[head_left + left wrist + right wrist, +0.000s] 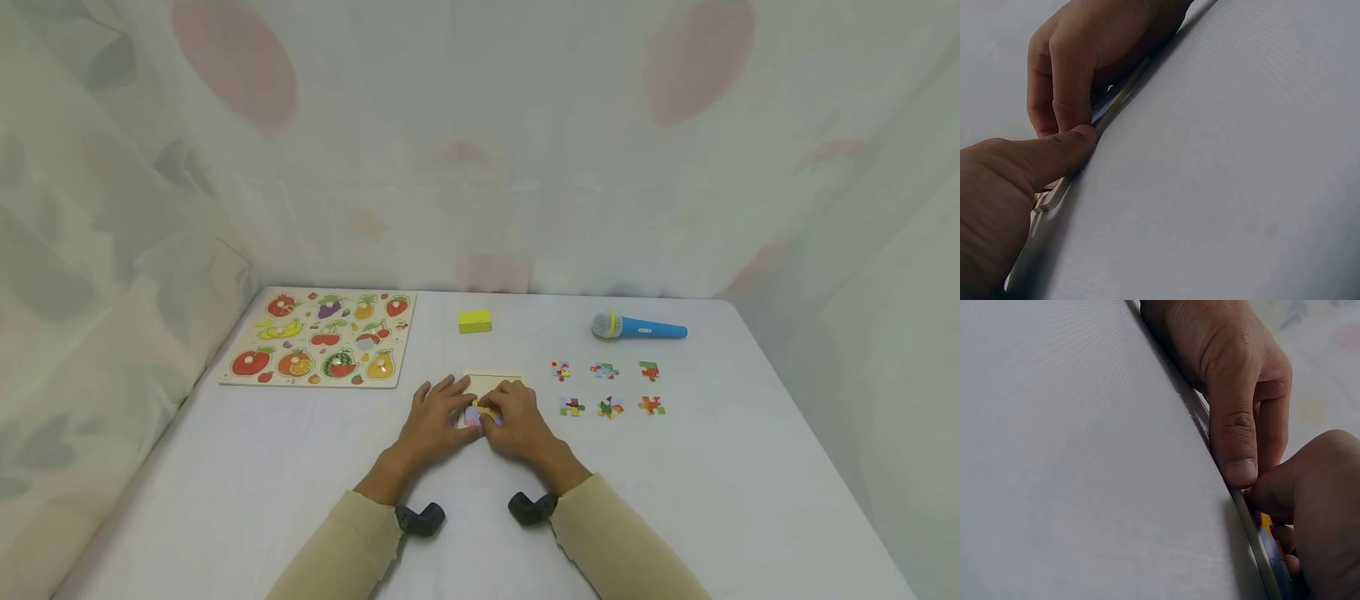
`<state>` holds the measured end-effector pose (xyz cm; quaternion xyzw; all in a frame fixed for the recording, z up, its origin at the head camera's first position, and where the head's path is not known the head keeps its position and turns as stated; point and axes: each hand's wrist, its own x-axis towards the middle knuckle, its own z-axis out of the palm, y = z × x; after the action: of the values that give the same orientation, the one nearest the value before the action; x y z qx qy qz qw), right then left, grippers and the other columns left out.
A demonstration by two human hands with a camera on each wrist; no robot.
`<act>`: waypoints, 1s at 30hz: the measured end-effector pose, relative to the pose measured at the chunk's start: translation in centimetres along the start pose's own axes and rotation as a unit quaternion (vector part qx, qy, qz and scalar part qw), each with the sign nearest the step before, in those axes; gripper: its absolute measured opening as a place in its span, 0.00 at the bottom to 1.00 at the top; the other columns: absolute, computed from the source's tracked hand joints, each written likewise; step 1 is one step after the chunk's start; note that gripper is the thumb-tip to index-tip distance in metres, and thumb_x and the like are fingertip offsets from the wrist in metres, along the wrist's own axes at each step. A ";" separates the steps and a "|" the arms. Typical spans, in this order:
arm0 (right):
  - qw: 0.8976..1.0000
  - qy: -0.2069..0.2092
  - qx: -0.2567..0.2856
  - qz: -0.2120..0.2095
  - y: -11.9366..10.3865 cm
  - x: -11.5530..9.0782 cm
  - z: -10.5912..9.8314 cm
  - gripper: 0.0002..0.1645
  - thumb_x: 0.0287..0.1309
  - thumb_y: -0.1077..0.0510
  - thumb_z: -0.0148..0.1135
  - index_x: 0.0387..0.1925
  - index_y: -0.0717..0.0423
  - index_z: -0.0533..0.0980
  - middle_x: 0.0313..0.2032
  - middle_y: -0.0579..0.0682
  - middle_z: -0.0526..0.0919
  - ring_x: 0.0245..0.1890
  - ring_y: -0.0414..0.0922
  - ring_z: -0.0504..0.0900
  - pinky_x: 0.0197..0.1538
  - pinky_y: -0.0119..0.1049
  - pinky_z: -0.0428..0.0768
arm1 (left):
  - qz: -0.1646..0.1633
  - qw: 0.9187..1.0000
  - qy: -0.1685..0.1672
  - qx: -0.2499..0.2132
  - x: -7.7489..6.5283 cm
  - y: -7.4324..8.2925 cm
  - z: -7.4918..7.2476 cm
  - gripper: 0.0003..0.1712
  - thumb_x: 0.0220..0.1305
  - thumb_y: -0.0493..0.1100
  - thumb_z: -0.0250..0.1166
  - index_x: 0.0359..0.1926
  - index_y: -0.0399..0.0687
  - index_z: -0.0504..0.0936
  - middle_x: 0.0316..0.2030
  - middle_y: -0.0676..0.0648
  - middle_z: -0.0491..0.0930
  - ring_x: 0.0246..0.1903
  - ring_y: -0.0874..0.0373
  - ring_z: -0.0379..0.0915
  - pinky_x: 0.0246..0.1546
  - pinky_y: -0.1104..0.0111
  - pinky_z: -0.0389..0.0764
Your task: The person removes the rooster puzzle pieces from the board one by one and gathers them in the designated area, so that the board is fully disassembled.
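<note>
A small wooden puzzle tray [491,379] lies flat between the hands, with purple, pink and yellow puzzle pieces [472,415] at its near left corner. My left hand [435,421] rests along the tray's left side, fingers spread and fairly straight, thumb pressing the near edge. Over the tray, the right hand [521,423] has curled fingers that pinch a puzzle piece down at the tray surface; the fingers hide most of that piece. In the left wrist view, the tray rim [1054,197] shows under the left thumb. Yellow and blue print [1266,528] shows beside the fingers in the right wrist view.
Several loose jigsaw pieces [611,407] lie in two rows to the right. Behind them is a blue toy microphone [645,328]. A yellow block [475,322] stands beyond the tray. A fruit peg puzzle board [318,340] lies at back left on the white table [247,467].
</note>
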<state>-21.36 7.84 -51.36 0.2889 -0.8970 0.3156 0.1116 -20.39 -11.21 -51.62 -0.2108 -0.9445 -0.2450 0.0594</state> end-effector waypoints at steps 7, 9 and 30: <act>1.000 0.006 0.016 -0.011 0.3 -0.1 0.0 0.08 0.52 0.62 0.64 0.37 0.54 0.83 0.33 0.42 0.75 0.34 0.41 0.69 0.42 0.42 0.68 | -0.011 1.000 -0.013 0.027 0.0 0.2 0.0 0.44 0.51 0.64 0.70 0.63 0.42 0.75 0.68 0.47 0.64 0.69 0.49 0.53 0.66 0.46 0.45; 0.999 0.013 0.024 -0.019 0.3 -0.1 0.0 0.08 0.52 0.63 0.65 0.36 0.55 0.83 0.33 0.43 0.75 0.33 0.41 0.70 0.41 0.41 0.69 | -0.012 1.000 -0.013 0.026 0.0 0.3 -0.1 0.43 0.51 0.63 0.71 0.62 0.42 0.75 0.68 0.45 0.64 0.69 0.49 0.53 0.66 0.46 0.45; 0.998 0.016 0.042 -0.047 0.8 0.0 -0.1 0.07 0.55 0.63 0.67 0.38 0.54 0.83 0.34 0.42 0.78 0.36 0.40 0.74 0.48 0.46 0.70 | -0.008 1.000 -0.008 0.025 0.0 0.4 -0.3 0.41 0.52 0.62 0.70 0.61 0.41 0.76 0.67 0.45 0.66 0.68 0.48 0.54 0.66 0.46 0.46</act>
<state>-21.79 8.40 -51.75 0.3299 -0.8664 0.3523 0.1284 -20.24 -11.06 -51.20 -0.2034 -0.9525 -0.2199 0.0552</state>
